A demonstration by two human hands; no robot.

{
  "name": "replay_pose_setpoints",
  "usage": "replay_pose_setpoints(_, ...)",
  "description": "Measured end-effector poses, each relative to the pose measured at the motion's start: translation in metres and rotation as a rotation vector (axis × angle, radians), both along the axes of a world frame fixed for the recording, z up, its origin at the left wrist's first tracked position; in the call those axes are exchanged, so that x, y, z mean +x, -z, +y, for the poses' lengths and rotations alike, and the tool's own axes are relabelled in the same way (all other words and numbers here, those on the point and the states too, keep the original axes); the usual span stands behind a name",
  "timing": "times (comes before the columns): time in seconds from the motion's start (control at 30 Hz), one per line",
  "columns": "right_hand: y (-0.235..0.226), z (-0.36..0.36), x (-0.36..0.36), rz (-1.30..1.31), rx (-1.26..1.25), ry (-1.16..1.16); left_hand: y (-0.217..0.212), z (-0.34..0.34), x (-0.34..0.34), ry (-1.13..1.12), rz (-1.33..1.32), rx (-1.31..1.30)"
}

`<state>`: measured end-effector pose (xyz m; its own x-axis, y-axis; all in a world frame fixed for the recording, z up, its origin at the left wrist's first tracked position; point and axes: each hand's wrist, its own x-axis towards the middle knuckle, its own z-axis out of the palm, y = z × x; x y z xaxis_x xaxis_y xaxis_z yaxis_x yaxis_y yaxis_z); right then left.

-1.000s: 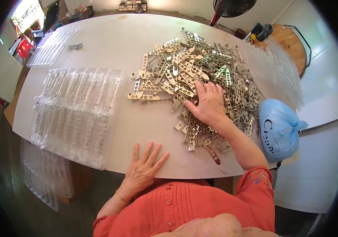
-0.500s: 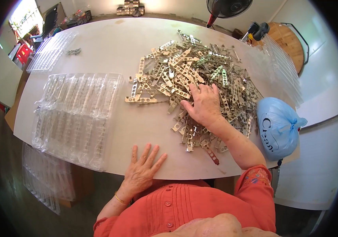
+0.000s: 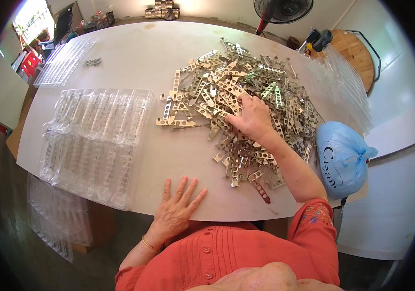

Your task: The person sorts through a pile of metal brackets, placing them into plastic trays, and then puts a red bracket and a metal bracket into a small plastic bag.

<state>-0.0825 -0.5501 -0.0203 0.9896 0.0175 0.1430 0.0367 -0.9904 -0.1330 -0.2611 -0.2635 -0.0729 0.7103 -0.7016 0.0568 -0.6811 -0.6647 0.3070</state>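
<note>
White desk point(image 3: 120, 63) carries a pile of perforated metal strips point(image 3: 236, 111). I see my right hand point(image 3: 252, 118) resting on the pile's middle, fingers curled among strips; whether it grips one I cannot tell. My left hand point(image 3: 178, 206) lies flat and spread, holding nothing, at the desk's near edge, apart from the pile.

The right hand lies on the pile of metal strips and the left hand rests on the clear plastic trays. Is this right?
Not quite. In the head view the left hand lies flat on the bare table edge, apart from the clear plastic trays. The right hand is on the pile of metal strips.

You're in a small workshop: a heap of punched metal strips point(image 3: 236, 111) lies under your right hand point(image 3: 251, 119), clear plastic trays point(image 3: 96, 140) are stacked beyond your left hand point(image 3: 178, 208), and a standing fan point(image 3: 282, 9) sits far ahead.
</note>
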Motion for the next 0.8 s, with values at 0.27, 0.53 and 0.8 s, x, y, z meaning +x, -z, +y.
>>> replay_pose_setpoints(0.27,-0.001,-0.006,0.005,-0.025,0.135,-0.036,0.001,-0.001,0.000,0.003,0.005,-0.015)
replay_pose_setpoints(0.53,-0.008,-0.003,0.003,0.065,0.100,-0.023,-0.001,-0.001,0.000,-0.002,0.007,-0.009)
replay_pose_setpoints(0.8,-0.013,0.025,-0.003,0.116,0.307,-0.147,0.002,0.000,0.001,-0.005,-0.005,-0.011)
